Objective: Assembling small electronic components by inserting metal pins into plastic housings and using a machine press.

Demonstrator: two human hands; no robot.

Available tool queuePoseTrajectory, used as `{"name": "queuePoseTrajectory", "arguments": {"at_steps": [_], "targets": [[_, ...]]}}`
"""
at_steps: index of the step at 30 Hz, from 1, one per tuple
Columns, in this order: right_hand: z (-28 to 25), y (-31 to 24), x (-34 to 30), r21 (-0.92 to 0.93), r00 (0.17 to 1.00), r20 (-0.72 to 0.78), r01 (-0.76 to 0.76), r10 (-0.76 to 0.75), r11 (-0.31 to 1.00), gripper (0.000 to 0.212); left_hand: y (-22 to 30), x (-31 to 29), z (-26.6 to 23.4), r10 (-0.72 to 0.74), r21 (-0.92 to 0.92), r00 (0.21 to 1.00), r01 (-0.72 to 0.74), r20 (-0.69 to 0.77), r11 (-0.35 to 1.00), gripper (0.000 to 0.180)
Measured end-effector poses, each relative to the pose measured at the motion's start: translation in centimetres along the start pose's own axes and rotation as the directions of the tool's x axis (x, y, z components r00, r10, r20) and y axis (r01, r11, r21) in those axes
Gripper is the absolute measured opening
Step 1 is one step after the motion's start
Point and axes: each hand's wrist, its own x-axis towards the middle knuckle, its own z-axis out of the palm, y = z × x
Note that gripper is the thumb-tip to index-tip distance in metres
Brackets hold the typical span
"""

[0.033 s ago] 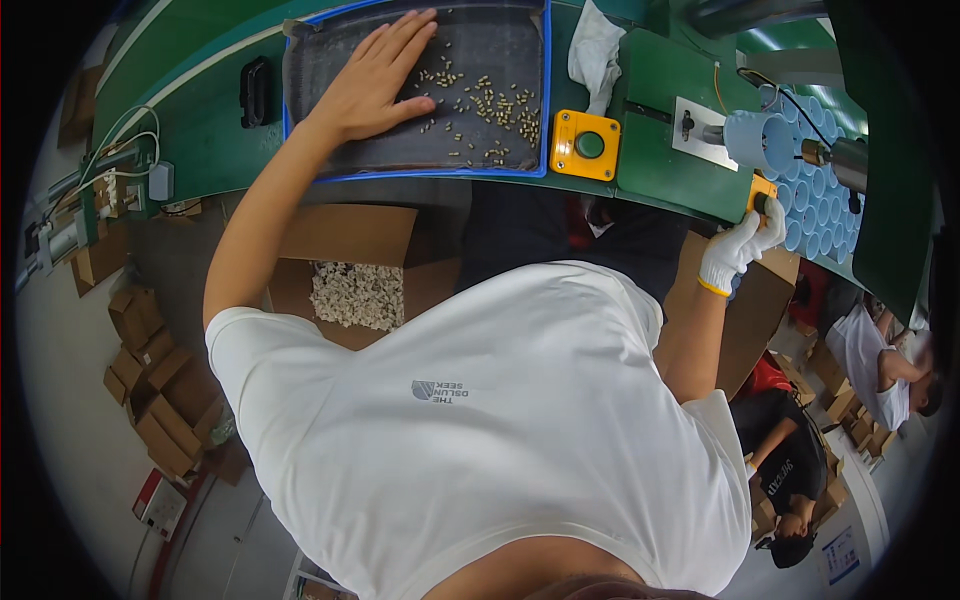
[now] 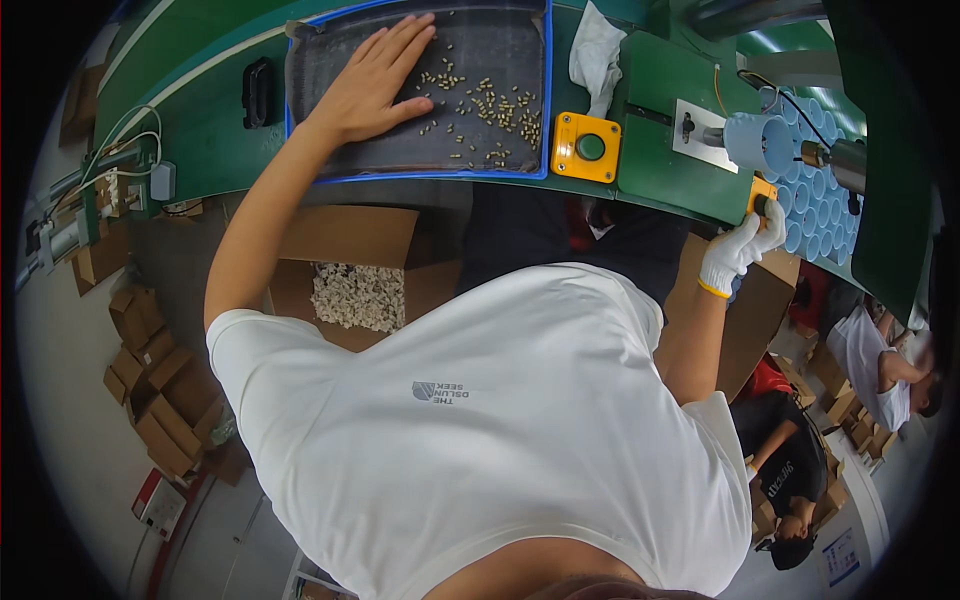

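Observation:
My bare left hand (image 2: 375,85) lies flat with its fingers spread on a dark tray with a blue rim (image 2: 440,176). Several small pale pieces (image 2: 490,105) are scattered on the tray just right of the fingers. My right hand (image 2: 740,250), in a white glove, is closed around a small yellow switch box (image 2: 762,195) at the near edge of the green bench (image 2: 670,170), thumb on top. Just above it a pale blue tube (image 2: 760,142) sits on a machine spindle.
A yellow box with a green button (image 2: 585,147) and a white cloth (image 2: 597,45) lie between the hands. Stacked blue tubes (image 2: 815,210) stand at the right. Below the bench is an open carton of pale pieces (image 2: 358,295). Two other people (image 2: 885,365) work at the lower right.

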Motion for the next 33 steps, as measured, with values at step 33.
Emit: {"name": "queuePoseTrajectory", "arguments": {"at_steps": [33], "targets": [[-7.5,-5.8,8.4,0.275,0.961,0.183,0.154,-0.209,0.949,0.05,3.2,-6.2,-5.5,-0.622,-0.285,0.772,0.572,-0.13,0.769,0.031]]}}
